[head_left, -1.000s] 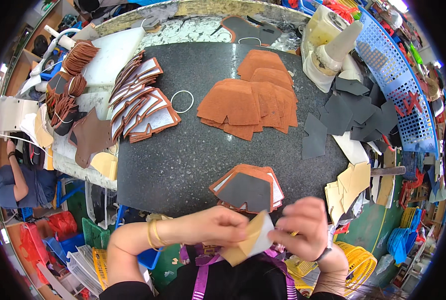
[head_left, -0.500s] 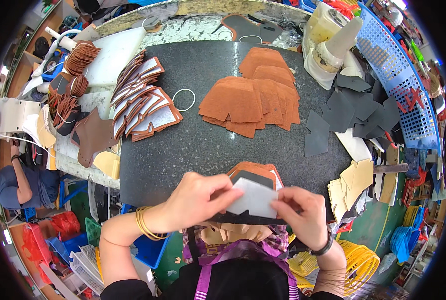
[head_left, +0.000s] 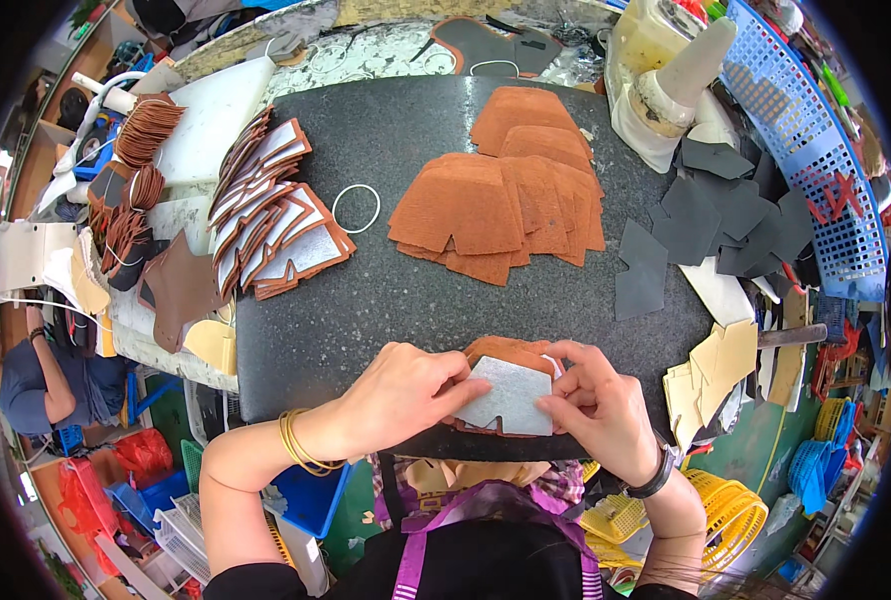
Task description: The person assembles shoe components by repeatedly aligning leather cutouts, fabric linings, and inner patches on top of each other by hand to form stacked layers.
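At the near edge of the dark slab, a light grey notched backing piece point(head_left: 506, 393) lies over a brown leather piece point(head_left: 511, 349), whose edge shows behind it. My left hand point(head_left: 406, 388) pinches the grey piece at its left corner between thumb and finger. On the opposite side, my right hand point(head_left: 606, 405) is closed on its right edge, thumb on the grey face and forefinger behind at the brown edge. Beyond my hands lies an overlapping pile of brown leather pieces point(head_left: 461, 205). A fanned stack of brown pieces with pale backing point(head_left: 291, 240) sits left of it.
A white ring point(head_left: 357, 209) lies between the piles. To the right are dark grey pieces point(head_left: 691, 220), cream pieces point(head_left: 706, 375) and a blue plastic basket point(head_left: 816, 150). A whitish cone-topped container point(head_left: 666, 100) stands far right. Another person point(head_left: 41, 375) sits at the left.
The grey piece has come down flat over the brown leather, covering the dark layer that showed before. My right forefinger has lifted and spread toward the far edge of the pieces.
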A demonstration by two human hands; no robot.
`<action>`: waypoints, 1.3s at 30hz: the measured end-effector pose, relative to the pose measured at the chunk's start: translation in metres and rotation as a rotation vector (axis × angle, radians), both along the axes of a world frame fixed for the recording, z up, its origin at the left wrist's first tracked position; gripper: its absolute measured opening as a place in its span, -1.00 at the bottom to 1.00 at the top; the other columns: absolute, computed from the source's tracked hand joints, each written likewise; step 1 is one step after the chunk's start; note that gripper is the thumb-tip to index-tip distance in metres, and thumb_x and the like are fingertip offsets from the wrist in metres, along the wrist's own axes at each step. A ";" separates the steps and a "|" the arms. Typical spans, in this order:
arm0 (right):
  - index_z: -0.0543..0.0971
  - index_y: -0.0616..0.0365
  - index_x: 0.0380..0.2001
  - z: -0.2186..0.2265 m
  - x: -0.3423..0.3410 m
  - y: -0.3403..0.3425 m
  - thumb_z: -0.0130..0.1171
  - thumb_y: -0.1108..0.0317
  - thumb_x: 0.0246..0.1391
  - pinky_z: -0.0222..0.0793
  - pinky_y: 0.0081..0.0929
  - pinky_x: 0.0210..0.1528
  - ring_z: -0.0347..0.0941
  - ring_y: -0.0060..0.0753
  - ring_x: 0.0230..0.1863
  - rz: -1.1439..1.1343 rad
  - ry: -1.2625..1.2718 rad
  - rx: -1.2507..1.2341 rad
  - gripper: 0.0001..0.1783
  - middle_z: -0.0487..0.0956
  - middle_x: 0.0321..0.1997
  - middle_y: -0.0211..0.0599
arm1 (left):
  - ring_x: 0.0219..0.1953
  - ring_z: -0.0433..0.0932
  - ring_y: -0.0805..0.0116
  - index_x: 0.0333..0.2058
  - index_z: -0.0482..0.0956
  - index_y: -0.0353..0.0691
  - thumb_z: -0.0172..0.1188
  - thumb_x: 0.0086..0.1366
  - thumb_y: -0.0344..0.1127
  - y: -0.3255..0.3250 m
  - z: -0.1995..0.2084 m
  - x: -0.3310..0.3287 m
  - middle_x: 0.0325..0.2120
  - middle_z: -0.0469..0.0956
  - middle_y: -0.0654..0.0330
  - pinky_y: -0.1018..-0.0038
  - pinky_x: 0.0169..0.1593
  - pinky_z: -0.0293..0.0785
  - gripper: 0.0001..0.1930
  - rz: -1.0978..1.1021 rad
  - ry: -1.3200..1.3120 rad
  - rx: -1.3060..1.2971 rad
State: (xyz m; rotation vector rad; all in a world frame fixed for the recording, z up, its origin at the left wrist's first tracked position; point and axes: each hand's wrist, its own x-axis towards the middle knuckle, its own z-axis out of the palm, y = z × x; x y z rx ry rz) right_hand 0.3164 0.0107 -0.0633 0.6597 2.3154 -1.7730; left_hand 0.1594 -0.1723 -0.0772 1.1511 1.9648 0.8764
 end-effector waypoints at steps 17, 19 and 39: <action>0.42 0.26 -0.22 0.015 -0.036 -0.002 0.50 0.13 -0.36 0.36 -0.17 -0.12 0.31 -0.06 -0.04 0.587 0.211 0.744 -0.34 0.36 -0.12 -0.06 | -0.26 0.55 0.12 -0.12 0.41 -0.28 0.40 0.03 0.02 -0.017 0.002 0.019 -0.23 0.49 0.05 0.30 -0.28 0.50 -0.41 0.170 0.558 0.096; 0.36 0.28 -0.21 0.008 -0.032 -0.004 0.50 0.22 -0.33 0.36 -0.16 -0.15 0.36 0.03 -0.11 0.573 0.295 0.610 -0.34 0.40 -0.19 -0.02 | -0.12 0.51 0.11 0.03 0.37 -0.30 0.41 0.03 0.01 -0.021 0.003 0.022 -0.12 0.45 0.02 0.29 -0.16 0.50 -0.30 0.172 0.618 0.233; 0.46 0.19 -0.02 0.009 -0.075 0.006 0.30 0.32 0.03 0.43 -0.40 -0.07 0.47 -0.30 -0.05 0.451 0.325 0.244 -0.55 0.48 -0.10 -0.19 | -0.37 0.56 0.29 -0.15 0.61 -0.40 0.27 0.18 -0.25 -0.095 -0.004 -0.309 -0.35 0.64 0.13 0.32 -0.18 0.47 -0.65 0.682 -0.009 -0.020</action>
